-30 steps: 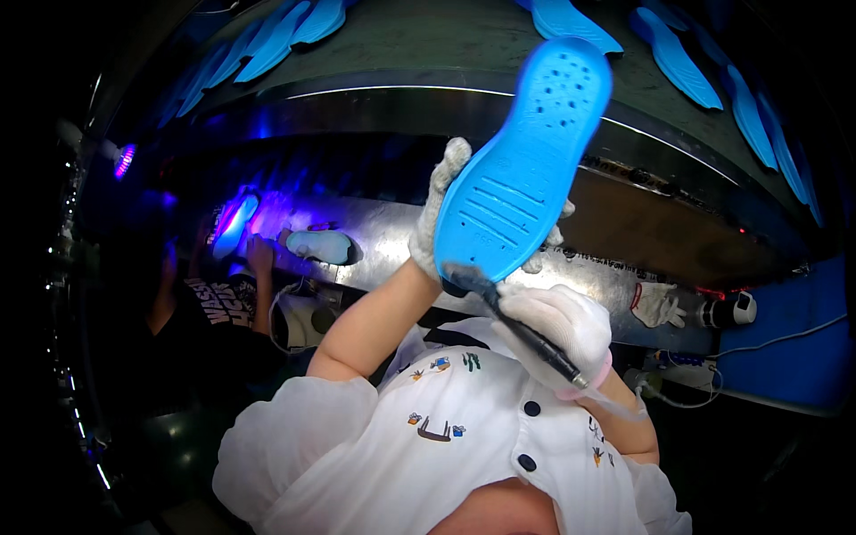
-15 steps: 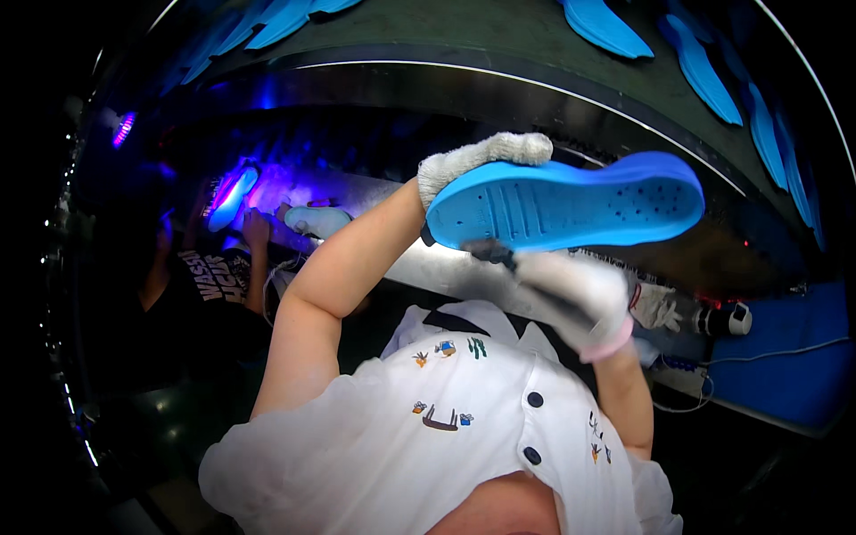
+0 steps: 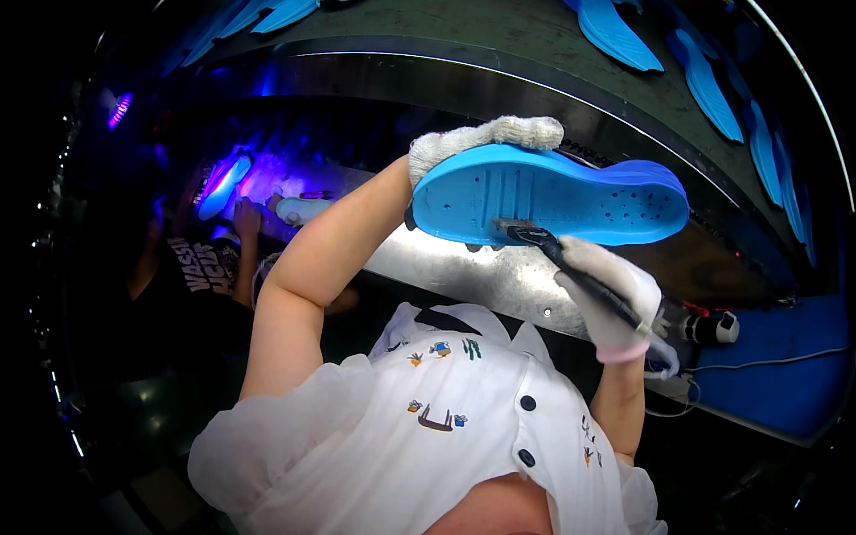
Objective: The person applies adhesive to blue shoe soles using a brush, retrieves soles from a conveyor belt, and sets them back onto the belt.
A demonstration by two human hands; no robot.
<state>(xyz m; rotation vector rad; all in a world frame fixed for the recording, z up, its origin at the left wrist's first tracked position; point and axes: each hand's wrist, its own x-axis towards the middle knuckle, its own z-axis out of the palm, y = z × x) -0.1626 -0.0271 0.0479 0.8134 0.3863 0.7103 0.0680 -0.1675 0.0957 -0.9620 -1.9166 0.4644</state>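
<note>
At the far left a co-worker (image 3: 192,276) in a dark printed top sits under violet light, one gloved hand (image 3: 299,209) on the steel bench (image 3: 464,276) beside one glowing sole (image 3: 223,185). Between that co-worker and the person in the white shirt (image 3: 446,437) there is a dark gap with open room.

The left hand (image 3: 473,143), in a white knit glove, holds one blue sole (image 3: 553,196) up over the bench, lying level with its flat face toward the camera. The fingers are curled along the sole's upper edge and clamped on its left end. Beneath the sole the bench edge runs slanting down to the right.

The right hand (image 3: 611,299), also gloved, is closed around the dark handle of one brush (image 3: 571,267), whose head touches the sole's lower edge near the middle.

Above, on the dark belt (image 3: 535,40), about seven more blue soles (image 3: 620,36) lie spread along the rim, two at upper left, the rest curving down the right side. At the lower right a blue mat (image 3: 785,374) carries a white cable (image 3: 767,364), just beside a small black and white tool (image 3: 713,328).
</note>
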